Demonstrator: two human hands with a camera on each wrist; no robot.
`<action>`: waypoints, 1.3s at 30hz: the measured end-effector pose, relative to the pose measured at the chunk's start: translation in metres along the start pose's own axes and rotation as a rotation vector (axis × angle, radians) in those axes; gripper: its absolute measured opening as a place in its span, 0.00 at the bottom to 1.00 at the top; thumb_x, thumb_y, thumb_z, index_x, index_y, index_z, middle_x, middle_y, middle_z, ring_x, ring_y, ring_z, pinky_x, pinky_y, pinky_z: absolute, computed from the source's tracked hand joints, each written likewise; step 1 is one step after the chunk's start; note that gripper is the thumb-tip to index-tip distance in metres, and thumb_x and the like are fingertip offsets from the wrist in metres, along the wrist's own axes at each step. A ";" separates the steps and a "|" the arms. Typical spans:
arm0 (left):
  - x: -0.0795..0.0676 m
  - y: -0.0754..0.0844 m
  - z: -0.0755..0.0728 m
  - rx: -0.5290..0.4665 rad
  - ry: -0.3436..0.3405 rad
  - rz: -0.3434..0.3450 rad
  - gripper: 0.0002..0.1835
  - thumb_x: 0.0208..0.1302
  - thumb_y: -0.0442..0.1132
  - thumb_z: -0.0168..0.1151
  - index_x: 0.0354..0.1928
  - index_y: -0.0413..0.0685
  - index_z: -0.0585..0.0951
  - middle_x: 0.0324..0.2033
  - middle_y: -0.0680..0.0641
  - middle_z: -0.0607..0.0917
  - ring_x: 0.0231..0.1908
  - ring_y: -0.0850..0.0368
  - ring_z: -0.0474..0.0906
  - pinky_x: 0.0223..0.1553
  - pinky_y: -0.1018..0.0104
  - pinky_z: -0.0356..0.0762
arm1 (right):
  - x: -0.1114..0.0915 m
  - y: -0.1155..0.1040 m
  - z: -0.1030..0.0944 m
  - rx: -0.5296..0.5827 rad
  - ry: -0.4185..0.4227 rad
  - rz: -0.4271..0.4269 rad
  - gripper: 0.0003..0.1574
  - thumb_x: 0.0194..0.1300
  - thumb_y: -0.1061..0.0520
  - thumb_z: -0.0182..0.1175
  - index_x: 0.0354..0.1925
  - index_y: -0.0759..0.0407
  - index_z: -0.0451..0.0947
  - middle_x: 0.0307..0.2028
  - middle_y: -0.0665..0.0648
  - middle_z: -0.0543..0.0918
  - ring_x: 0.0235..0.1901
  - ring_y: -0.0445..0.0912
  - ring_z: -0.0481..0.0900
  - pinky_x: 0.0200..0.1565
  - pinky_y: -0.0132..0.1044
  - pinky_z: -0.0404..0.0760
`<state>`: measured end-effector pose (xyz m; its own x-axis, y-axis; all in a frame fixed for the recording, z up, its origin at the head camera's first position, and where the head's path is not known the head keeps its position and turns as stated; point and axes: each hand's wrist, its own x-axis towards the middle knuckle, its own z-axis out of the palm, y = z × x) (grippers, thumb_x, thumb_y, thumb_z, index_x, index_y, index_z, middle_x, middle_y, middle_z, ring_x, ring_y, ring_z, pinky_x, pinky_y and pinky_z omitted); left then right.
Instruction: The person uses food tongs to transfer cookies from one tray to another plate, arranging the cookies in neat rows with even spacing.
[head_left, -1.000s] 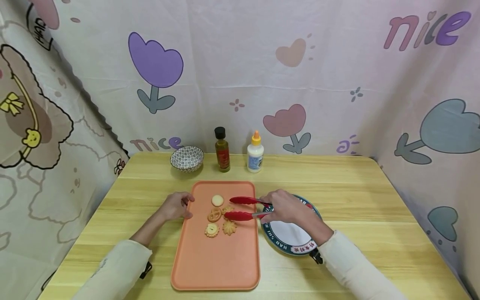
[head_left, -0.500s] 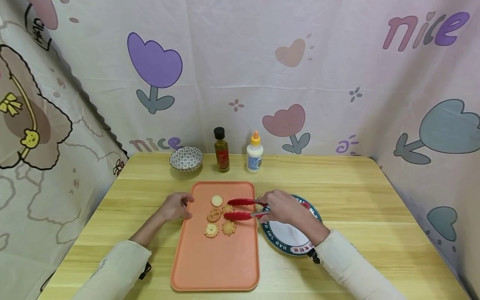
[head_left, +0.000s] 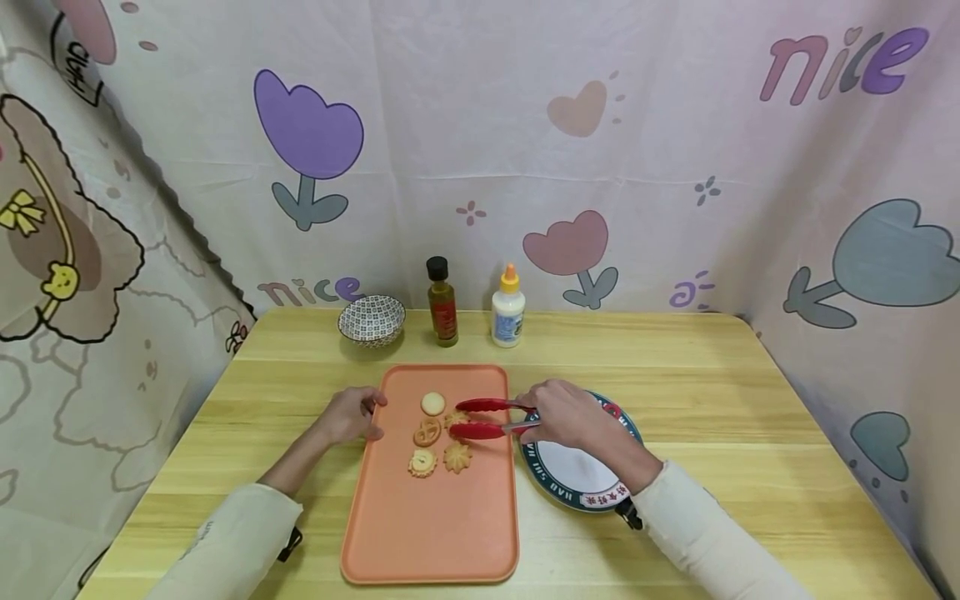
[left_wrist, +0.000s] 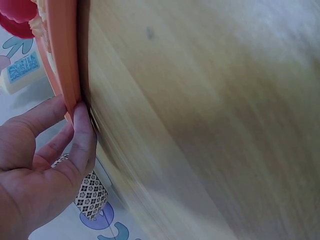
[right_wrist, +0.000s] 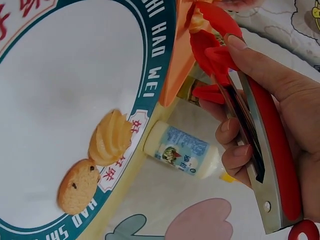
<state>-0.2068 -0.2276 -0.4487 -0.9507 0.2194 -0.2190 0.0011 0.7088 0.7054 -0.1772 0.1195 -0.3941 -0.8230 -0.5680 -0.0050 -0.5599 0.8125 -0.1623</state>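
My left hand [head_left: 352, 414] pinches the left rim of an orange tray [head_left: 427, 533] between thumb and fingers, also seen on the tray edge [left_wrist: 64, 55] in the left wrist view. On the tray lie several cookies: a round plain one [head_left: 432, 404], a pretzel-shaped one [head_left: 427, 432], a ring-patterned one [head_left: 422, 462] and a flower-shaped one [head_left: 457, 457]. My right hand [head_left: 567, 417] grips red-tipped tongs [head_left: 477, 431]. The tongs' two tips lie either side of another flower-shaped cookie [head_left: 453, 418], partly covering it.
A green-rimmed plate [head_left: 551, 486] stands right of the tray under my right forearm. It bears a swirled cookie [right_wrist: 111, 137] and a dotted round cookie [right_wrist: 78, 186]. Behind are a patterned bowl [head_left: 372, 321], a dark-capped bottle [head_left: 443, 308] and a white bottle [head_left: 507, 312] with a yellow cap.
The tongs have moved slightly left, and their tips have drawn a little closer together around the flower-shaped cookie. My left hand keeps its pinch on the tray rim.
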 end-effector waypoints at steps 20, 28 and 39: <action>0.000 0.001 -0.001 -0.016 -0.007 -0.005 0.23 0.45 0.25 0.70 0.47 0.34 0.77 0.34 0.42 0.74 0.27 0.56 0.68 0.26 0.66 0.71 | 0.007 -0.003 0.004 0.049 -0.033 0.000 0.29 0.45 0.43 0.74 0.43 0.57 0.84 0.24 0.49 0.80 0.23 0.40 0.69 0.24 0.28 0.70; 0.000 -0.001 -0.001 -0.037 -0.013 -0.007 0.23 0.45 0.25 0.70 0.47 0.34 0.77 0.34 0.42 0.73 0.27 0.56 0.67 0.26 0.66 0.71 | 0.003 0.003 0.004 0.062 -0.007 -0.007 0.29 0.46 0.43 0.73 0.44 0.56 0.84 0.25 0.49 0.81 0.22 0.39 0.69 0.24 0.28 0.69; 0.000 0.000 -0.001 -0.018 -0.011 -0.004 0.23 0.45 0.25 0.70 0.46 0.34 0.77 0.33 0.42 0.74 0.27 0.56 0.67 0.26 0.66 0.70 | -0.011 0.011 -0.008 0.067 -0.004 0.042 0.33 0.47 0.45 0.74 0.52 0.56 0.81 0.32 0.52 0.84 0.26 0.39 0.70 0.27 0.28 0.69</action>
<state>-0.2074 -0.2278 -0.4479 -0.9472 0.2243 -0.2290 -0.0082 0.6973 0.7167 -0.1746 0.1360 -0.3883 -0.8454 -0.5338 -0.0169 -0.5167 0.8255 -0.2273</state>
